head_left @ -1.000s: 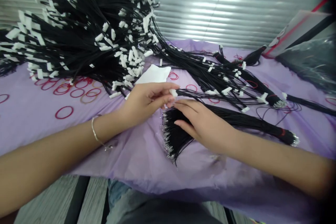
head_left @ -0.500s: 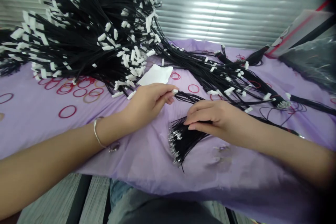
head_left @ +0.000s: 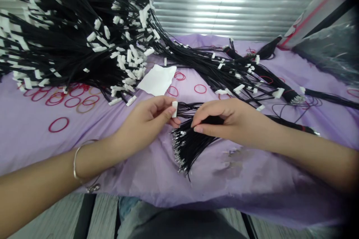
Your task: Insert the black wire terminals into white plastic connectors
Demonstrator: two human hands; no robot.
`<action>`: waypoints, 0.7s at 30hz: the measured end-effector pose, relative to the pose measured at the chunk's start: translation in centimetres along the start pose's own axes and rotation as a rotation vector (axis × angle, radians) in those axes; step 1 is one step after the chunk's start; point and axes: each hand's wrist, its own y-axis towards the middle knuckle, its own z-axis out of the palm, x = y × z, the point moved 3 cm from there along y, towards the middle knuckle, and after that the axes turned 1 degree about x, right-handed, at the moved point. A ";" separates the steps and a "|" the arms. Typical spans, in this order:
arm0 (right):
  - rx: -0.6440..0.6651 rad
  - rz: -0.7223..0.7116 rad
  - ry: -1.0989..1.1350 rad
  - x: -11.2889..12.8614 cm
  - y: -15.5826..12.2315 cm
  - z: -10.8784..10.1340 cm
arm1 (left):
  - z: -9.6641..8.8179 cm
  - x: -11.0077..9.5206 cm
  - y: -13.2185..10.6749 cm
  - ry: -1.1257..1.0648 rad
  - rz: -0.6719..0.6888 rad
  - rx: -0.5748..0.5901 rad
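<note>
My left hand point(head_left: 158, 114) pinches a white connector point(head_left: 174, 109) between thumb and fingers. Thin black wires point(head_left: 187, 108) run from that connector toward the right, passing behind my other hand. My right hand point(head_left: 221, 119) is closed, thumb and index together, over the top of a bundle of black wires point(head_left: 193, 147) with bare silvery ends. Its fingertips are at the wires near those ends; whether they grip one wire or several I cannot make out. The silvery tips fan out on the purple cloth, pointing left.
A big heap of black wires with white connectors point(head_left: 84, 41) fills the back left. Red rubber bands point(head_left: 58, 124) lie scattered in front of it. A white paper piece point(head_left: 157, 79) sits mid-table. More wire bundles point(head_left: 207, 63) stretch right, toward clear plastic bags point(head_left: 328, 52). Purple cloth point(head_left: 134, 168) covers the table.
My left hand has turned and come lower, so the white connector now shows broadside. The right hand stays over the wire bundle, fingertips pinched closer. The whole view has shifted slightly.
</note>
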 end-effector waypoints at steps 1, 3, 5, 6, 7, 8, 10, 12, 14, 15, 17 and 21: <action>0.009 0.010 0.015 0.1 0.0 0.0 | 0.1 0.1 0.0 -0.040 -0.011 -0.009; 0.023 0.026 0.040 0.4 -0.1 0.1 | 0.3 0.4 -0.1 -0.093 -0.030 -0.018; 0.011 0.046 0.044 0.5 -0.2 0.1 | 0.3 0.7 0.0 -0.121 -0.047 -0.026; -0.008 0.051 0.048 0.5 -0.2 0.1 | 0.3 0.8 0.0 -0.130 -0.054 -0.030; -0.034 0.053 0.053 0.5 -0.1 0.1 | 0.3 0.8 0.1 -0.134 -0.059 -0.028; -0.067 0.055 0.058 0.5 -0.1 0.1 | 0.3 0.8 0.1 -0.135 -0.060 -0.022; -0.132 0.058 0.064 0.3 0.1 -0.1 | 0.5 0.8 0.1 -0.136 -0.058 0.001; -0.167 0.064 0.064 0.1 0.3 -0.1 | 0.8 0.8 0.0 -0.150 -0.070 0.029; -0.171 0.068 0.071 0.0 0.4 0.0 | 0.9 0.9 0.0 -0.175 -0.091 0.042; -0.175 0.054 0.060 0.0 0.4 0.0 | 1.0 1.0 0.0 -0.187 -0.099 0.043; -0.192 -0.026 -0.030 0.2 0.2 0.1 | 0.9 1.2 0.1 -0.211 -0.099 0.039; -0.141 -0.129 -0.235 1.1 -0.3 0.5 | 0.8 1.5 0.2 -0.210 -0.082 0.048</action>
